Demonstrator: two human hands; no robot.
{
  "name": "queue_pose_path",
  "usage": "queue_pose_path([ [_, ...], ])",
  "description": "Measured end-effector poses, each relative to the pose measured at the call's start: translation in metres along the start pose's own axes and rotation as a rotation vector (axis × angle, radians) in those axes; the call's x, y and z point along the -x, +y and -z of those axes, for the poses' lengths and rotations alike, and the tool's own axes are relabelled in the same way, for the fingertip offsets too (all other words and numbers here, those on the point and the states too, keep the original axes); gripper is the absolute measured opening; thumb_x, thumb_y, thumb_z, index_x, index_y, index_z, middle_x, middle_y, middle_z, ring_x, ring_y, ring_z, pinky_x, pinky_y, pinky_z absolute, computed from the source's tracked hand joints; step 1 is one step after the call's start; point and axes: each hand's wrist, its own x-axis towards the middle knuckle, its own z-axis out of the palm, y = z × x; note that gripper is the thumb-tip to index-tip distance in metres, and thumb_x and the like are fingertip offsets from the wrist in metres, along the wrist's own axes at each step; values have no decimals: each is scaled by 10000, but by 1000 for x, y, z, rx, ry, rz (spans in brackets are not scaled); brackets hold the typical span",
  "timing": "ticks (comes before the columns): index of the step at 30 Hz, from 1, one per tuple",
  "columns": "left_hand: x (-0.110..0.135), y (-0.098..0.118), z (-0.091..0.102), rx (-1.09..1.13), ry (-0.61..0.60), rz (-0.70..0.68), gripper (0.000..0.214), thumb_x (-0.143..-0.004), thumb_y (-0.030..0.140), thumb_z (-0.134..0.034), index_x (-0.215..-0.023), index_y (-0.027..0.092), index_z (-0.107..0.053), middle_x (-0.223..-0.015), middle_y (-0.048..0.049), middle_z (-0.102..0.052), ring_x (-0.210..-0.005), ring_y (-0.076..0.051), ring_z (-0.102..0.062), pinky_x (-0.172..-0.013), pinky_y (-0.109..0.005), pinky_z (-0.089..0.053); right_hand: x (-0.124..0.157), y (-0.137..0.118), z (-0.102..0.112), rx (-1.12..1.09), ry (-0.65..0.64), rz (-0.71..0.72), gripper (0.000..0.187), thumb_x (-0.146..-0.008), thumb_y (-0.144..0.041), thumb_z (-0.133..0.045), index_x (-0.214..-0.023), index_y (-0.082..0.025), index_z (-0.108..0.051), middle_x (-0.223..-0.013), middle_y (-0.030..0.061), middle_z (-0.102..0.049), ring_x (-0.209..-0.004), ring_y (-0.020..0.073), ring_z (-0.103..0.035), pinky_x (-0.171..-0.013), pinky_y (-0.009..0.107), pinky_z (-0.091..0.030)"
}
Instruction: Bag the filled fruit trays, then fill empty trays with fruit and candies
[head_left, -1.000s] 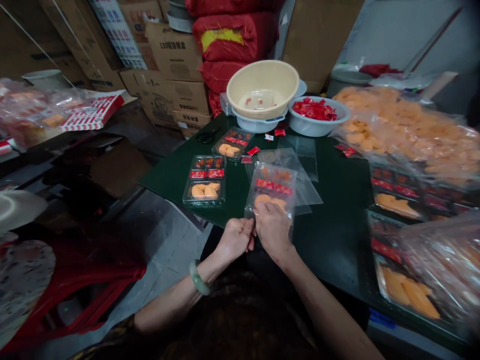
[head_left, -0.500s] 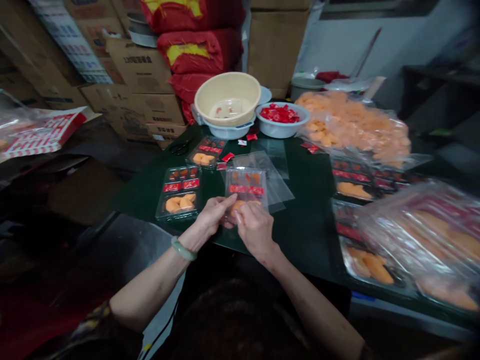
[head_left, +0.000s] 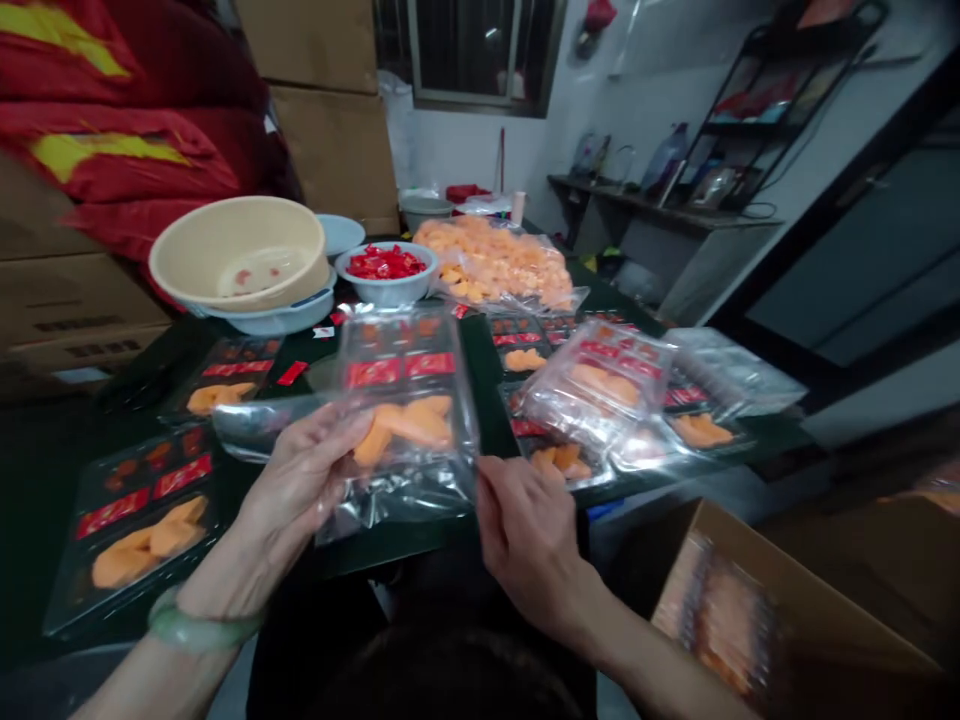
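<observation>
My left hand [head_left: 311, 475], with a pale green bangle on its wrist, grips the left side of a packed tray [head_left: 401, 370] in a clear plastic bag. Orange pieces, two red sachets and small brown items show through the plastic. My right hand [head_left: 521, 525] has its fingers closed at the bag's lower right edge. The tray is lifted a little above the dark green table [head_left: 360, 560] and tilted towards me. A similar tray [head_left: 146, 515] lies left of my left hand, another tray [head_left: 229, 380] behind it. Bagged trays [head_left: 600, 385] are piled to the right.
A cream basin [head_left: 240, 250] rests on a blue basin at the back left. Beside it stands a light blue bowl [head_left: 394, 290] of red sachets. A large bag of orange pieces [head_left: 499, 265] lies behind. An open cardboard box [head_left: 795, 600] with bagged packs sits at lower right.
My view has turned to the right and come closer. The tray is now lifted inside its clear bag, and my right hand has shifted from its front to the bag's lower right edge.
</observation>
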Motion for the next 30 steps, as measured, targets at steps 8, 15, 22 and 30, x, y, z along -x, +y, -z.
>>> queue_pose_path([
  [8,-62,-15,-186,-142,-617,-254,347,-599,241,-779,-887,103,-644,-652,-6,-617,-481,-70,-522,-443,-178,-396,11,80,72,420,339,-220,230,-820,-150,-472,-1038,-154,-546,-721,46,-652,-585,158,-601,-566,261,-447],
  [15,-85,-44,-226,-498,-463,-293,318,-641,300,-740,-508,152,-492,-393,67,-360,-374,-45,-313,-394,-207,-209,22,123,69,417,-9,-556,259,-781,-243,-450,-976,-179,-608,-561,11,-613,-483,180,-567,-501,272,-369],
  [22,-101,-41,-195,-859,-299,-566,462,-913,432,-301,-637,161,-554,-537,-11,-503,-529,-128,-500,-553,-261,-398,19,121,79,218,-41,-641,305,-770,-352,-466,-999,-196,-593,-634,15,-637,-534,177,-578,-587,292,-426],
  [30,-85,-66,-85,-1230,-438,-711,652,-657,346,-647,-1243,128,-462,-1231,-157,-502,-1135,-292,-451,-906,-445,-397,26,100,91,343,80,-597,559,-803,-555,-493,-1195,-159,-535,-704,63,-599,-542,227,-571,-563,358,-445],
])
